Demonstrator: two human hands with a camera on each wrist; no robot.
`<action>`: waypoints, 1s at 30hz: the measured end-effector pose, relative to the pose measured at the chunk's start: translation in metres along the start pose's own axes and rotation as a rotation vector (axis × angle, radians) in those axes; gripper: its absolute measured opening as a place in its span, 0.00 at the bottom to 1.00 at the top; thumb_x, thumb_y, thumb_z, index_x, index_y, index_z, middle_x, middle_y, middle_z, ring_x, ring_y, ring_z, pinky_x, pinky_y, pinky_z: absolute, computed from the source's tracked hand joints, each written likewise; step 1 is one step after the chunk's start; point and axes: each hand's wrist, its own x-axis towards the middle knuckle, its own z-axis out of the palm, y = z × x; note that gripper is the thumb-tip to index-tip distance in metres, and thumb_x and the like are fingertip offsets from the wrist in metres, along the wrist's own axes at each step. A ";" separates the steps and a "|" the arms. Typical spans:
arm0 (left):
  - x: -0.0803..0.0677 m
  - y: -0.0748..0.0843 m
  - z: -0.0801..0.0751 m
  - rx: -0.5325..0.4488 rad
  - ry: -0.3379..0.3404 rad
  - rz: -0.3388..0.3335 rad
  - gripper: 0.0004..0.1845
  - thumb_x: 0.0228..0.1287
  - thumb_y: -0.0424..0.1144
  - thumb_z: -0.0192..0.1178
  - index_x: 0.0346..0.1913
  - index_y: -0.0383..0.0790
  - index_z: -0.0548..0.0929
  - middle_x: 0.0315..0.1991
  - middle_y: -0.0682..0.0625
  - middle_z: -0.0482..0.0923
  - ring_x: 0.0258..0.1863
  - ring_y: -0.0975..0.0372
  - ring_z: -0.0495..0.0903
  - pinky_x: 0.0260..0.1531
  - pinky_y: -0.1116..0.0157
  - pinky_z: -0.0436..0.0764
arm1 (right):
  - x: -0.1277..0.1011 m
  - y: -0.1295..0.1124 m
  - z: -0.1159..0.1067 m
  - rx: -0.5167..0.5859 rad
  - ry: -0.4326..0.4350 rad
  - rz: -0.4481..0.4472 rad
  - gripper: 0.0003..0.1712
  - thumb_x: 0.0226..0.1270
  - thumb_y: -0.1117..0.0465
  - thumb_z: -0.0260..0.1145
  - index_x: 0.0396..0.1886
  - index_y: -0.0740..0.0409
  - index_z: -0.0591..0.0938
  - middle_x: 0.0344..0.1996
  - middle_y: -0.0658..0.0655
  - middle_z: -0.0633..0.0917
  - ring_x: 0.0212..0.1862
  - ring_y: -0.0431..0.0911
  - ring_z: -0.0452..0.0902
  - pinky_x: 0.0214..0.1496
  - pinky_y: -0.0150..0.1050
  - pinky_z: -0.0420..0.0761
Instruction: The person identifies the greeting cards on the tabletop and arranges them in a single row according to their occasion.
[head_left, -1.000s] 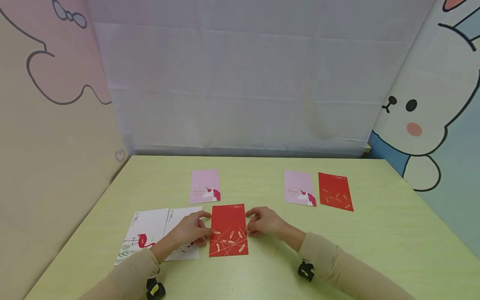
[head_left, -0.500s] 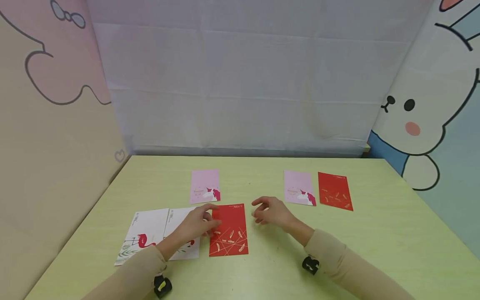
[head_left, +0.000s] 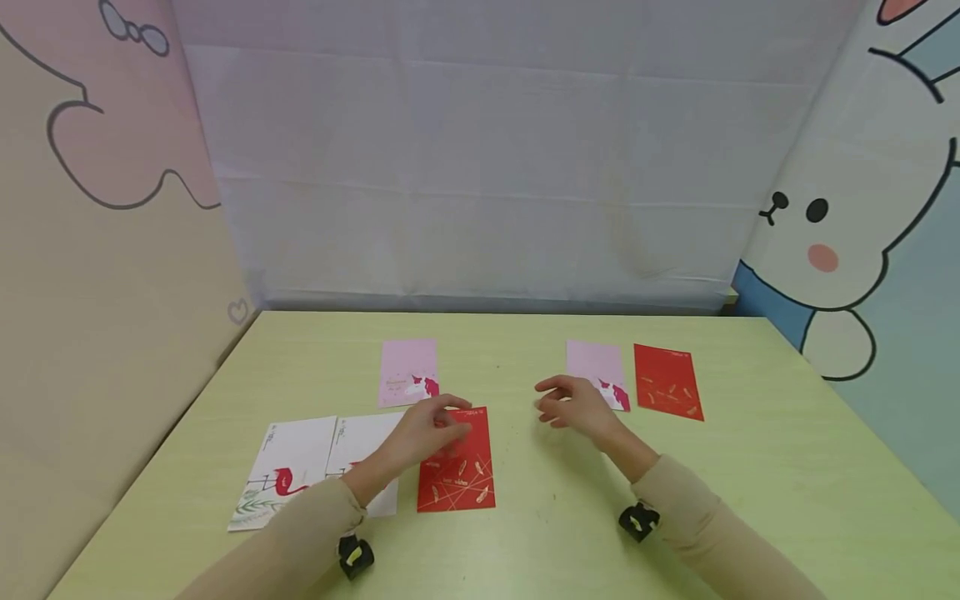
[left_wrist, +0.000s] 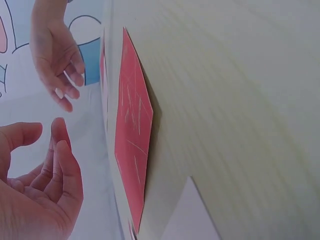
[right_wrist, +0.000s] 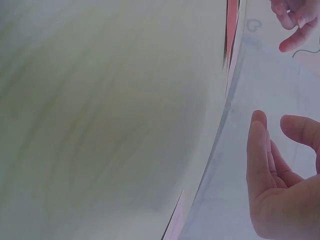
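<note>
A red card with gold lines (head_left: 461,475) lies flat on the green table (head_left: 525,533), seen edge-on in the left wrist view (left_wrist: 132,135). My left hand (head_left: 433,423) hovers over its upper left corner with relaxed fingers and holds nothing; the same hand (left_wrist: 40,185) shows empty in its wrist view. My right hand (head_left: 572,405) floats above the table right of the card, loosely curled and empty, just in front of a pink unicorn card (head_left: 592,362). The right wrist view shows that palm (right_wrist: 280,190) empty too.
Two white flamingo cards (head_left: 292,467) lie side by side left of the red card, under my left forearm. Another pink card (head_left: 407,371) sits behind it. A second red card (head_left: 667,382) lies at the far right. Printed cloth walls enclose the table.
Both hands let go of the red card's sides. The right hand lifted and moved right and away toward the pink card. The left hand shifted up over the card's top corner.
</note>
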 end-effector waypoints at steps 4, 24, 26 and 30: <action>0.006 0.006 0.006 -0.014 -0.008 0.025 0.18 0.55 0.40 0.61 0.49 0.38 0.75 0.27 0.51 0.75 0.22 0.61 0.75 0.23 0.66 0.77 | 0.001 0.005 -0.009 0.029 0.010 0.014 0.18 0.59 0.65 0.59 0.48 0.71 0.73 0.35 0.62 0.79 0.35 0.52 0.79 0.36 0.40 0.78; 0.033 0.027 0.035 -0.141 -0.156 0.039 0.17 0.59 0.38 0.57 0.49 0.32 0.74 0.29 0.42 0.79 0.26 0.52 0.80 0.31 0.61 0.78 | 0.000 0.025 -0.048 0.083 0.067 0.107 0.23 0.62 0.61 0.57 0.53 0.71 0.69 0.43 0.66 0.76 0.39 0.51 0.78 0.42 0.41 0.77; 0.036 0.027 0.038 -0.147 -0.162 0.031 0.17 0.59 0.38 0.57 0.49 0.33 0.74 0.28 0.44 0.79 0.26 0.53 0.80 0.30 0.61 0.78 | -0.001 0.026 -0.053 0.087 0.074 0.119 0.23 0.62 0.61 0.57 0.53 0.70 0.69 0.44 0.66 0.76 0.39 0.51 0.78 0.42 0.41 0.76; 0.041 0.028 0.046 -0.172 -0.165 0.020 0.17 0.59 0.39 0.57 0.49 0.33 0.74 0.27 0.46 0.79 0.25 0.54 0.80 0.27 0.63 0.79 | 0.000 0.029 -0.061 0.086 0.087 0.161 0.24 0.62 0.60 0.57 0.55 0.69 0.68 0.45 0.66 0.76 0.40 0.50 0.78 0.42 0.40 0.76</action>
